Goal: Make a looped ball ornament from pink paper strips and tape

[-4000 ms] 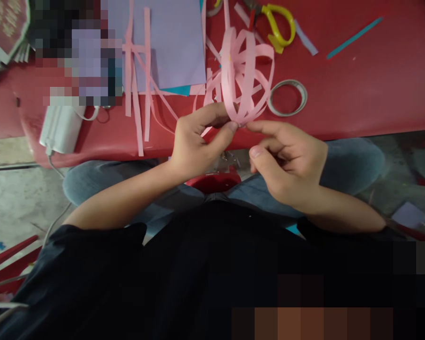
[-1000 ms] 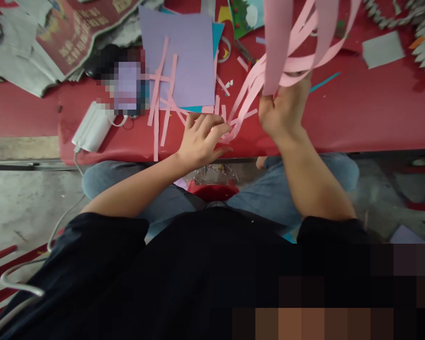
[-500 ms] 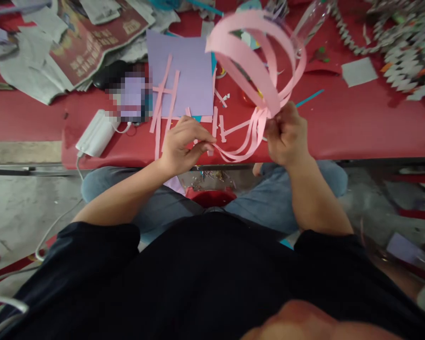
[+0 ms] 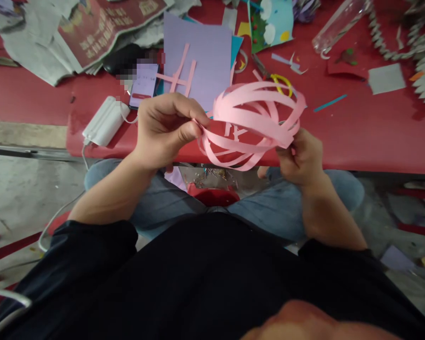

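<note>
Between my two hands hangs a bundle of looped pink paper strips (image 4: pixel 250 118), curved into an open round cage above the table's front edge. My left hand (image 4: pixel 170 127) pinches the strip ends at its left side between thumb and forefinger. At the right side my right hand (image 4: pixel 301 156) is closed on the place where the strips gather; its fingertips are partly hidden behind the paper. Just beyond the loops lie yellow-handled scissors (image 4: pixel 281 85), partly covered by the strips. Loose pink strips (image 4: pixel 189 78) rest on a purple paper sheet (image 4: pixel 212 61) behind my left hand.
The red table (image 4: pixel 357 137) carries a phone (image 4: pixel 144 85), a white power bank (image 4: pixel 105 122) with a cable, and crumpled newspaper (image 4: pixel 106 28). A clear plastic bottle (image 4: pixel 340 26), a blue strip (image 4: pixel 330 103) and a grey paper square (image 4: pixel 386 79) lie to the right.
The pink loops have come down from a raised, upright position and now stretch sideways between the hands. My left hand has risen with the strip ends; my right hand has lowered and shifted right.
</note>
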`<state>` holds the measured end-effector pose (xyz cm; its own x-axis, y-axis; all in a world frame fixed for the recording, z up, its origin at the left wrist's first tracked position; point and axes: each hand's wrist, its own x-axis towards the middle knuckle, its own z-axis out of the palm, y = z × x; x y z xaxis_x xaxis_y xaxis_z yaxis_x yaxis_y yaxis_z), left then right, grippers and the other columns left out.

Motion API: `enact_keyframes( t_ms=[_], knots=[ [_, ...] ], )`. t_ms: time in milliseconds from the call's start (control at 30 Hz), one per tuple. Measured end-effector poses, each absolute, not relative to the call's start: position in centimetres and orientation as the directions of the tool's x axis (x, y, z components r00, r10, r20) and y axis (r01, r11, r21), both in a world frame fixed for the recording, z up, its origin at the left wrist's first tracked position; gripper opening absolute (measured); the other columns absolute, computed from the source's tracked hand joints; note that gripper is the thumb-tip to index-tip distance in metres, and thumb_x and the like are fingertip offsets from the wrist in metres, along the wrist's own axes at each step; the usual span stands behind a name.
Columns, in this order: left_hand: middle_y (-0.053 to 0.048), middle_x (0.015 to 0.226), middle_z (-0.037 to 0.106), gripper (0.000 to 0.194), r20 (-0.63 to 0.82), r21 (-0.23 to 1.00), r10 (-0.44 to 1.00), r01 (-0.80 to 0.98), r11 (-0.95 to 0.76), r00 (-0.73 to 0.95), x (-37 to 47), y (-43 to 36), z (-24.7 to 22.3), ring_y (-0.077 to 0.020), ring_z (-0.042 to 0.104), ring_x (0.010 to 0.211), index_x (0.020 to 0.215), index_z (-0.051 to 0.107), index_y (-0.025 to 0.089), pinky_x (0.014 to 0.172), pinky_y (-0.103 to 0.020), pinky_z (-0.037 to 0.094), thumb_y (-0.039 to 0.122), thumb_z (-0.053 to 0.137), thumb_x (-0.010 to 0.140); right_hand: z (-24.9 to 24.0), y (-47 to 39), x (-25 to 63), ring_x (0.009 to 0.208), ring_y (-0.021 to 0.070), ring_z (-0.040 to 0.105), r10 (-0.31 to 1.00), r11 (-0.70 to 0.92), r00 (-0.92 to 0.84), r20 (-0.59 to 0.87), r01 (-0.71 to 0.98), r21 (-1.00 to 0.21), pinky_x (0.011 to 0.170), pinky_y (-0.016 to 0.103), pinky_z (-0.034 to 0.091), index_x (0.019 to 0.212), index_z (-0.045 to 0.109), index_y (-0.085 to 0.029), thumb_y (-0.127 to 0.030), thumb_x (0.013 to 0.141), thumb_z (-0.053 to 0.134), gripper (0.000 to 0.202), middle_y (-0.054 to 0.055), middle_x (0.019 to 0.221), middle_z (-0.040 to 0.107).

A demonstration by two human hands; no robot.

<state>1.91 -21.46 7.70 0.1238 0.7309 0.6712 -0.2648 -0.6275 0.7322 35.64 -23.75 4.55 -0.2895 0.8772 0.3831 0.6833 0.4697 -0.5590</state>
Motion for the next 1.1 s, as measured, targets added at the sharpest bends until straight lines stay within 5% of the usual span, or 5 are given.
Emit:
enact_keyframes(
  t_ms=[233, 400, 633, 800, 1100],
  knots=[
    [0.002, 0.075, 0.072, 0.030, 0.744, 0.652, 0.656, -0.347, -0.674, 0.123, 1.7, -20.7, 6.9, -0.0075, 0.065, 0.059, 0.113, 0.075, 0.020, 0.052, -0.022, 0.048, 0.039, 0.086, 0.092, 4.7, -23.7, 36.2, 0.066, 0.0184, 0.056, 0.796, 0.575, -0.325, 0.511, 0.670, -0.469, 0.066, 0.034, 0.042, 0.096, 0.066, -0.024, -0.031, 0.082, 0.064, 0.016, 0.003, 0.075, 0.064],
    [0.002, 0.071, 0.068, 0.036, 0.728, 0.673, 0.671, -0.339, -0.658, 0.144, 1.8, -21.0, 6.9, -0.0090, 0.063, 0.056, 0.100, 0.072, 0.022, 0.049, -0.025, 0.046, 0.047, 0.093, 0.084, 4.6, -23.5, 36.7, 0.060, 0.0183, 0.052, 0.788, 0.578, -0.342, 0.511, 0.698, -0.423, 0.064, 0.035, 0.042, 0.093, 0.065, -0.025, -0.030, 0.071, 0.062, 0.022, 0.003, 0.074, 0.064],
    [0.003, 0.073, 0.068, 0.025, 0.693, 0.713, 0.687, -0.350, -0.607, 0.218, 1.9, -21.5, 7.3, -0.0091, 0.066, 0.059, 0.097, 0.074, 0.025, 0.048, -0.023, 0.048, 0.041, 0.091, 0.086, 5.1, -23.5, 36.2, 0.066, 0.0196, 0.059, 0.724, 0.650, -0.378, 0.577, 0.654, -0.388, 0.068, 0.036, 0.044, 0.095, 0.063, -0.027, -0.028, 0.084, 0.062, 0.011, 0.003, 0.078, 0.067],
    [0.003, 0.067, 0.064, 0.036, 0.660, 0.743, 0.728, -0.308, -0.594, 0.186, 1.7, -21.4, 7.1, -0.0088, 0.063, 0.056, 0.086, 0.067, 0.021, 0.049, -0.023, 0.049, 0.046, 0.093, 0.083, 5.7, -23.5, 35.9, 0.063, 0.0181, 0.056, 0.688, 0.685, -0.403, 0.604, 0.636, -0.356, 0.068, 0.034, 0.042, 0.096, 0.062, -0.027, -0.023, 0.084, 0.063, 0.012, 0.001, 0.071, 0.063],
    [-0.001, 0.077, 0.073, 0.023, 0.670, 0.734, 0.716, -0.318, -0.601, 0.193, 1.5, -21.6, 7.3, -0.0097, 0.069, 0.064, 0.096, 0.077, 0.020, 0.055, -0.024, 0.054, 0.036, 0.091, 0.087, 6.0, -23.4, 35.8, 0.062, 0.0163, 0.053, 0.650, 0.721, -0.403, 0.644, 0.594, -0.356, 0.065, 0.033, 0.034, 0.094, 0.061, -0.026, -0.021, 0.084, 0.063, 0.011, 0.000, 0.069, 0.060]
  ],
)
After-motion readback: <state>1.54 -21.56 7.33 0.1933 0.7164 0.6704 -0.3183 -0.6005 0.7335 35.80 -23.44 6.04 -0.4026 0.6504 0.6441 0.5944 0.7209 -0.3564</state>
